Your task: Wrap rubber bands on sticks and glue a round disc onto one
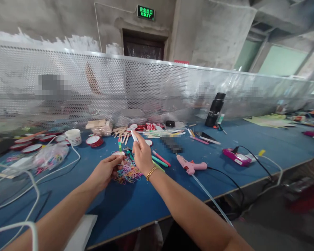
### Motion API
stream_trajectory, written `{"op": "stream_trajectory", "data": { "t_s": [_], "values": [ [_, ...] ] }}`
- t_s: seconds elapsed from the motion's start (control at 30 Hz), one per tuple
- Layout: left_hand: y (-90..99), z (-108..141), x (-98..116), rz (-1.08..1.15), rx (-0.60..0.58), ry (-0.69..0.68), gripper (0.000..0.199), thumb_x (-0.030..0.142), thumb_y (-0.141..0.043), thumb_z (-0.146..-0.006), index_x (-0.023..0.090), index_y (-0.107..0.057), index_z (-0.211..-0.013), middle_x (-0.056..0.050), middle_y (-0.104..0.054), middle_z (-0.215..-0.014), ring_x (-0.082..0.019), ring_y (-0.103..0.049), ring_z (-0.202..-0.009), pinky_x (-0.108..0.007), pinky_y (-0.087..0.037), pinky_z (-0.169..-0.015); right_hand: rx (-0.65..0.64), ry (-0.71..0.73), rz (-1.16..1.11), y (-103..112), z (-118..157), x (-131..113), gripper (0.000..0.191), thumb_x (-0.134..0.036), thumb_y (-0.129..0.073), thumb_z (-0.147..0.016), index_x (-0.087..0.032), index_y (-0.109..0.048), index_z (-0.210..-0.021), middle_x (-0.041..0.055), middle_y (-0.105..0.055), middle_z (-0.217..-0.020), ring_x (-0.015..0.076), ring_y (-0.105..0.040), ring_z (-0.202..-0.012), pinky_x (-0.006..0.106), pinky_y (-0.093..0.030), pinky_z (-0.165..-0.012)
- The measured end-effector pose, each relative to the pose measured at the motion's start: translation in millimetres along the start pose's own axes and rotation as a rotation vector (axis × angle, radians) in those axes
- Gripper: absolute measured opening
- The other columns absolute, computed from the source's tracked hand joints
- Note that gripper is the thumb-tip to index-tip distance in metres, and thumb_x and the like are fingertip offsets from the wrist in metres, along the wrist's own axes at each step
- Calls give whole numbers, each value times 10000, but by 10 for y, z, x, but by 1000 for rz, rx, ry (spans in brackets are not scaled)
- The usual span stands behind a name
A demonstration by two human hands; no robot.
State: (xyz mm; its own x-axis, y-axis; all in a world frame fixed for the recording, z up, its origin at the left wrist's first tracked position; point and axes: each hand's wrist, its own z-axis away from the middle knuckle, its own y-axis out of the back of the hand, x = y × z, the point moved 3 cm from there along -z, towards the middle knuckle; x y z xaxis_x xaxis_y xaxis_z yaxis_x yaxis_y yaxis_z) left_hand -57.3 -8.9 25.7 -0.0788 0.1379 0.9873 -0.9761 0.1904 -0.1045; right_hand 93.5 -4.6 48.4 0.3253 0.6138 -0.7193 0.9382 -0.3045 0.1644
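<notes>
My left hand (108,169) is closed, thumb and fingers pinching the lower end of a craft stick (120,145) with green, teal and red bands of colour. The stick stands upright in that grip. In my closed right hand (143,155) is a white marker (134,136), its top end pointing up and left; its lower end is hidden by the fingers. Beneath both hands lies a tangled pile of small coloured rubber bands (129,174). Just right of my right hand, pink and teal markers (161,160) rest on the blue table (131,212).
A pink glue gun (191,165) with a long clear glue stick lies at the right. Loose craft sticks (122,134), red-rimmed round lids (94,140) and a white cup (73,137) sit behind. White cables (36,195) loop at left. A black bottle (215,109) stands before the perforated screen (157,83).
</notes>
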Motion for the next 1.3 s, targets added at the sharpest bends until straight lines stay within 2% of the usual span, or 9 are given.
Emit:
{"op": "stream_trajectory", "data": {
  "t_s": [0.1, 0.2, 0.4, 0.57, 0.73, 0.93, 1.07, 1.2, 1.3],
  "values": [
    [-38, -7, -6, 4, -16, -10, 363, 433, -759, -661, 161, -614, -851, -6, -618, -747, -34, -457, -476, -120, -250, -364, 5, -6, 13, -7, 39, -72, 334, -314, -317, -947, -242, -594, -1120, 4, -628, -826, 137, -585, -742, 267, -467, -724],
    [-55, -10, -9, 23, -49, -18, 319, 432, -731, -699, 179, -591, -834, 27, -578, -631, -31, -411, -419, -121, -260, -362, -8, -55, 16, -53, 86, -108, 269, -347, -432, -904, -241, -551, -1121, -19, -621, -806, 136, -589, -713, 275, -475, -727],
    [-42, -54, -32, 102, -63, -60, 388, 256, -782, -658, 189, -656, -1019, 18, -616, -704, -33, -487, -508, -115, -390, -478, 7, -60, 5, -179, 169, -107, 517, -390, -606, -782, -222, -389, -1220, 7, -627, -856, 176, -624, -752, 327, -500, -749],
    [-40, -41, -53, 63, -47, -5, 312, 265, -764, -679, 164, -665, -957, 26, -567, -612, -50, -490, -494, -121, -368, -444, 39, -82, 82, -193, 194, -71, 445, -340, -589, -789, -210, -406, -1173, 20, -626, -857, 191, -629, -776, 341, -497, -779],
    [-68, 19, -19, 67, -39, 27, 274, 286, -746, -691, 157, -636, -907, 3, -609, -675, -72, -553, -535, -128, -336, -409, 20, -96, 122, -174, 196, -53, 349, -361, -530, -835, -214, -429, -1134, 19, -629, -860, 192, -625, -799, 333, -488, -771],
    [-111, 64, 5, 60, -20, 41, 267, 304, -745, -690, 148, -627, -872, 12, -589, -633, -73, -542, -511, -131, -302, -387, 34, -157, 182, -171, 207, -7, 355, -369, -516, -830, -202, -442, -1133, 25, -623, -846, 201, -618, -793, 331, -479, -742],
    [-124, 72, 7, 118, 3, 35, 261, 306, -758, -678, 157, -616, -839, 4, -619, -687, -84, -583, -559, -136, -339, -411, 42, -151, 167, -146, 197, -6, 322, -338, -483, -849, -200, -449, -1137, 34, -637, -889, 196, -620, -840, 334, -475, -785],
    [-109, 84, 62, 251, 10, 3, 130, 236, -696, -742, 166, -604, -801, -4, -645, -743, -93, -617, -625, -168, -473, -552, -40, -107, 170, -158, 183, -1, 389, -250, -495, -833, -186, -423, -1210, 57, -654, -1000, 199, -604, -956, 370, -438, -900],
    [-101, 98, 105, 296, -65, 43, 99, 202, -657, -765, 183, -622, -856, -13, -672, -817, -104, -632, -668, -205, -517, -632, -163, -70, 244, -196, 200, -13, 441, -335, -515, -863, -165, -430, -1262, 93, -652, -1057, 227, -584, -1019, 417, -394, -950]
  ]
}}
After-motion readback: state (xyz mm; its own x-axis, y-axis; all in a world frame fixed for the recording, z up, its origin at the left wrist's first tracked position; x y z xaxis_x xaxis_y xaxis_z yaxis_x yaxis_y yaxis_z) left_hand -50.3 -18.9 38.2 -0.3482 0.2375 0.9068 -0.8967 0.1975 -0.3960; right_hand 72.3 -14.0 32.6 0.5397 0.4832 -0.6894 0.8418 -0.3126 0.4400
